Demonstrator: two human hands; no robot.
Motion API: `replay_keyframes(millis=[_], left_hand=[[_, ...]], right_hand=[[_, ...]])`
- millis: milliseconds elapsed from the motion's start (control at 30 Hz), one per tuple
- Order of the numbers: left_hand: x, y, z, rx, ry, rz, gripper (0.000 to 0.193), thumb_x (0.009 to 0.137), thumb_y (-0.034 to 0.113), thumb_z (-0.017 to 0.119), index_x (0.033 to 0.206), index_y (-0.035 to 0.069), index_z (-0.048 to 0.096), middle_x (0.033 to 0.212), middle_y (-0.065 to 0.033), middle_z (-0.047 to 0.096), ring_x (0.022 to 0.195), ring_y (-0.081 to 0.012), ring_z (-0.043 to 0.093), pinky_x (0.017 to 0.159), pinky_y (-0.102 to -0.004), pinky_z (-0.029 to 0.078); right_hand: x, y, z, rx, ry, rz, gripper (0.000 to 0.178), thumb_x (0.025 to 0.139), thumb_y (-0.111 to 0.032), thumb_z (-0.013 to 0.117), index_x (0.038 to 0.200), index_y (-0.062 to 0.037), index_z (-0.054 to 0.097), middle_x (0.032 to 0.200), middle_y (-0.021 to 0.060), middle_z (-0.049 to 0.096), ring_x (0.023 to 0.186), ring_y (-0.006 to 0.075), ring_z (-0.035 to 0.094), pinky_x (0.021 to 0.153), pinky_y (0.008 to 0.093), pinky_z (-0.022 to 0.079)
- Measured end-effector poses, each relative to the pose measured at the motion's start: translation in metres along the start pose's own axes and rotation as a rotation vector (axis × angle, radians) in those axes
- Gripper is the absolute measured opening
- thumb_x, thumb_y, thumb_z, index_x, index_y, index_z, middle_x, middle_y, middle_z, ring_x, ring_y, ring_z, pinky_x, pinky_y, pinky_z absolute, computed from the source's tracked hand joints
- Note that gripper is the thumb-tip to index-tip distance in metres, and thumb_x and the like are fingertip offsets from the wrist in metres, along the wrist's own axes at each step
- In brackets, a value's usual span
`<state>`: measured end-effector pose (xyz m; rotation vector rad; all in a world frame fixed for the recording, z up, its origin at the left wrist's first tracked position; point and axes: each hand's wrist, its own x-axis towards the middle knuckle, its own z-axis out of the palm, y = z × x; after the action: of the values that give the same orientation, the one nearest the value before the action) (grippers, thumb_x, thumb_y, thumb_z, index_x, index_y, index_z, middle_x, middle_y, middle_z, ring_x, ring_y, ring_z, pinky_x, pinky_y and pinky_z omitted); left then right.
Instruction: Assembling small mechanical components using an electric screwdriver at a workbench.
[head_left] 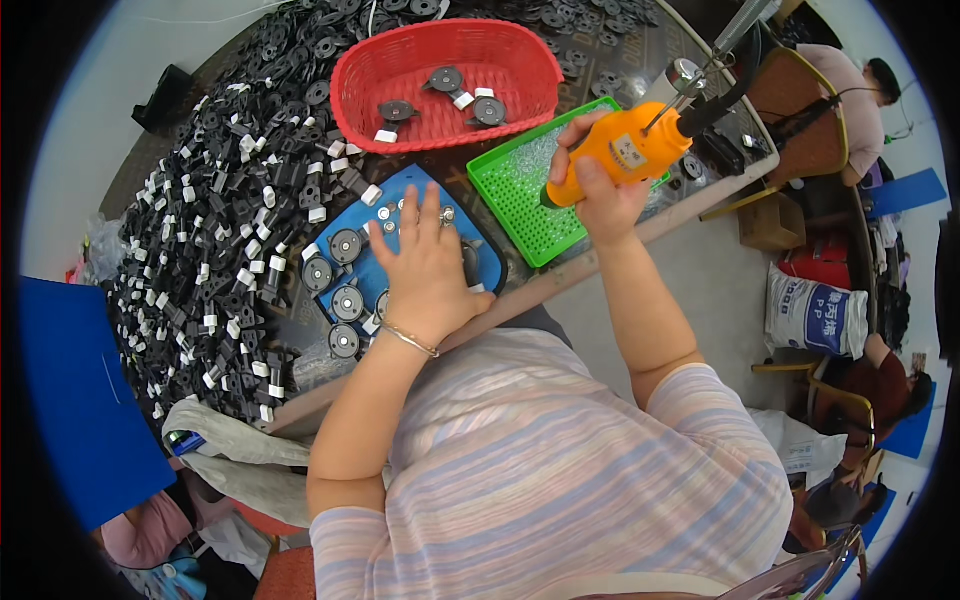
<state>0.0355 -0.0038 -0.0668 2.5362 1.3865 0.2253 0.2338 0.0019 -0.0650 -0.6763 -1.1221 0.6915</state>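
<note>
My left hand (430, 270) lies over a blue mat (405, 184) with its fingers spread, and it covers part of what is there. Around it on the mat sit several round black parts (347, 303) with metal centres. Small silvery round pieces (386, 213) lie by my fingertips. My right hand (608, 205) is wrapped round an orange electric screwdriver (620, 150), held above the right side of a green perforated tray (498, 232). Its dark nose points left and downward; no bit can be made out. Small shiny pieces are scattered in the tray.
A red basket (440, 34) with three black-and-white parts stands behind the mat. A big heap of black parts with white ends (220, 220) covers the left of the table. Flat black pieces (585, 20) lie at the back. Other people sit at right and lower left.
</note>
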Motion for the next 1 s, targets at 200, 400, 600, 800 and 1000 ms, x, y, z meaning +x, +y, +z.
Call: replay_keyframes(millis=[200,400,600,800,1000], left_hand=[[-0.008,0.001,0.017,-0.044,-0.002,0.024,0.075,0.043,0.039,0.083,0.103,0.003,0.058,0.137,-0.0136,0.034,0.13,-0.0302,0.026,0.103,-0.0574,0.009],[-0.018,-0.012,0.02,-0.224,0.103,0.021,0.068,0.053,0.033,0.083,0.11,0.007,0.056,0.111,-0.0061,0.055,0.109,-0.0239,0.046,0.096,-0.0447,0.024],[-0.01,-0.021,0.024,-0.28,0.147,0.091,0.052,0.059,0.029,0.079,0.104,0.009,0.062,0.097,-0.0046,0.061,0.099,-0.0227,0.051,0.093,-0.0442,0.025],[-0.004,-0.019,0.022,-0.286,0.116,0.062,0.042,0.059,0.028,0.08,0.096,0.011,0.067,0.089,-0.0024,0.063,0.097,-0.0223,0.052,0.091,-0.0444,0.026],[0.0,-0.015,0.018,-0.281,0.027,0.002,0.041,0.059,0.027,0.08,0.095,0.013,0.067,0.085,-0.0019,0.063,0.096,-0.0219,0.053,0.092,-0.0445,0.026]], right_hand=[[-0.004,0.001,-0.002,0.051,0.02,0.036,0.032,0.08,-0.014,0.063,0.104,0.0009,0.047,0.085,0.012,0.054,0.061,0.0185,0.057,0.056,0.0279,0.047],[0.001,-0.006,-0.003,0.005,0.006,0.023,0.032,0.081,-0.018,0.061,0.102,0.0016,0.047,0.085,0.0131,0.055,0.061,0.0192,0.057,0.056,0.0288,0.048],[0.003,-0.029,0.024,0.279,-0.09,-0.013,0.03,0.078,-0.002,0.062,0.104,0.0022,0.049,0.087,0.0119,0.057,0.063,0.0169,0.059,0.057,0.0261,0.048],[-0.01,-0.017,0.061,0.229,-0.127,0.065,0.039,0.077,-0.021,0.067,0.1,0.0033,0.047,0.083,0.0146,0.054,0.059,0.0185,0.058,0.053,0.0264,0.048],[-0.008,-0.006,0.067,0.162,-0.228,0.087,0.029,0.077,-0.013,0.063,0.096,0.0019,0.047,0.078,0.0122,0.053,0.058,0.0158,0.058,0.052,0.0239,0.046]])
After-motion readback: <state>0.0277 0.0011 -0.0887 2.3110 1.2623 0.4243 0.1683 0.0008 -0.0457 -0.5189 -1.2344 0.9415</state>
